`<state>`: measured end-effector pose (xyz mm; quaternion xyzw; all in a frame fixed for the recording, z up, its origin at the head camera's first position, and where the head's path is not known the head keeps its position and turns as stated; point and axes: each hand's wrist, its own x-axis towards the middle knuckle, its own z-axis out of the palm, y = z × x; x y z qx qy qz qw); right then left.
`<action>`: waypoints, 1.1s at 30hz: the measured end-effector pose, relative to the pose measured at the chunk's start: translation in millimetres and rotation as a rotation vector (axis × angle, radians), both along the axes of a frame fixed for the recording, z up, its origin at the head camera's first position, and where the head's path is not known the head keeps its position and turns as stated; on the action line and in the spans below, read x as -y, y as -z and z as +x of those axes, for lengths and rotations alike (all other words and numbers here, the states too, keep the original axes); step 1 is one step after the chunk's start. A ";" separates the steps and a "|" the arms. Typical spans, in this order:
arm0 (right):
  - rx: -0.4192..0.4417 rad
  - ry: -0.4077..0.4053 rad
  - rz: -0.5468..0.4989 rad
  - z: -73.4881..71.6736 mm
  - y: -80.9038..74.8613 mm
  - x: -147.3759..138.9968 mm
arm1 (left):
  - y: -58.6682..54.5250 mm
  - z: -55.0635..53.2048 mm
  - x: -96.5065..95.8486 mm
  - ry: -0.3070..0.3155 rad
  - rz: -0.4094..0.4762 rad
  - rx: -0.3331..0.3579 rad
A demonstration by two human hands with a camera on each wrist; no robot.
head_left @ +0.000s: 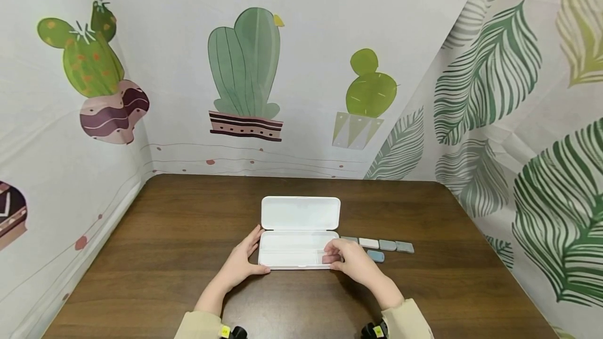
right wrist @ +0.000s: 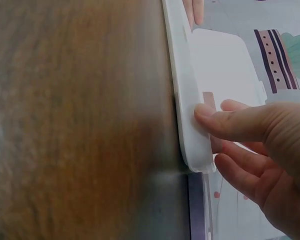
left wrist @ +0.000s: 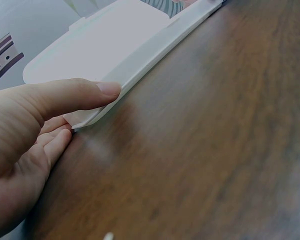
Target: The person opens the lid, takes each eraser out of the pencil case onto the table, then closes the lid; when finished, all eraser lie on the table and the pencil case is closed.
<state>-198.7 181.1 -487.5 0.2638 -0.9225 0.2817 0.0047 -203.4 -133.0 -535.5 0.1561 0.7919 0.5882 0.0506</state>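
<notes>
A white plastic pencil case (head_left: 292,258) lies on the table with its lid (head_left: 300,212) raised behind it. My left hand (head_left: 241,259) holds the left end, the thumb at the front corner and the fingers along the side. In the left wrist view, that thumb (left wrist: 80,97) presses the front rim. At the case's right end, the fingers of my right hand (head_left: 353,262) curl around a small pinkish-brown block (head_left: 327,259) in the front right corner. The right wrist view has the thumb over the front rim beside the block (right wrist: 210,100), part of which the fingers hide.
Right of the case, a row of small flat blocks includes a white one (head_left: 369,243) and grey ones (head_left: 387,245). A blue block (head_left: 376,256) lies in front of them. Behind the brown wooden table (head_left: 198,208) hangs a cloth printed with cacti and leaves.
</notes>
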 end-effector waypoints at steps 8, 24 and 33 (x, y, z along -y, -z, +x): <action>0.022 -0.007 0.019 -2.2 -1.1 -4.7 | 1.5 0.1 -1.3 -0.032 -0.029 -0.028; 0.018 0.000 0.007 -2.9 1.8 -6.6 | 0.7 0.3 -0.1 -0.024 -0.015 0.006; -0.030 0.019 -0.067 2.3 -0.3 -11.4 | -2.4 1.1 0.0 -0.002 -0.005 0.010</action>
